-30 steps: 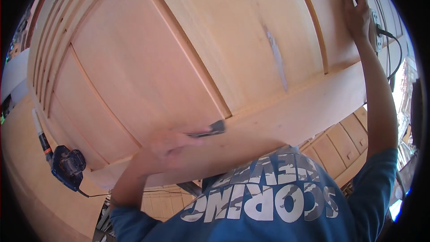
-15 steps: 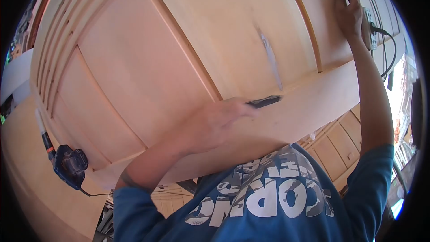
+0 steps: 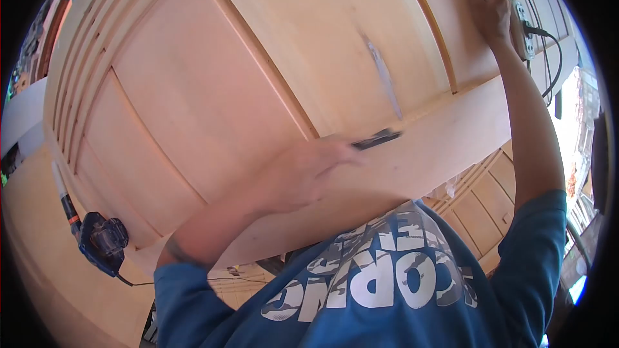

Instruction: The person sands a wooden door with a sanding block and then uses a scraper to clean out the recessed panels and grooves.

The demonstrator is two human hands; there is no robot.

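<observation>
My left hand [image 3: 316, 164], blurred by motion, is closed around a dark, flat hand tool [image 3: 377, 139]. The tool sticks out to the right, just above the front edge of a pale wooden panel [image 3: 322, 38]; its exact kind is smeared. A grey streak [image 3: 382, 74] runs along the panel just beyond the tool's end. At the upper right, my right hand [image 3: 491, 9] rests against the panel with its fingers curled. A small dark bit shows at its fingertips, but I cannot make out what it is.
A white power strip [image 3: 522, 29] with a plugged-in black cord [image 3: 553, 58] lies beside my right wrist. At the left is a dark blue power sander [image 3: 102, 241] with a hose and cord. Raised wooden strips [image 3: 258, 51] cross the panel. More panelled wood [image 3: 480, 203] shows below.
The left hand and its tool have shifted slightly up and left. The right hand also appears a little further left and up, along with the whole view of the panel.
</observation>
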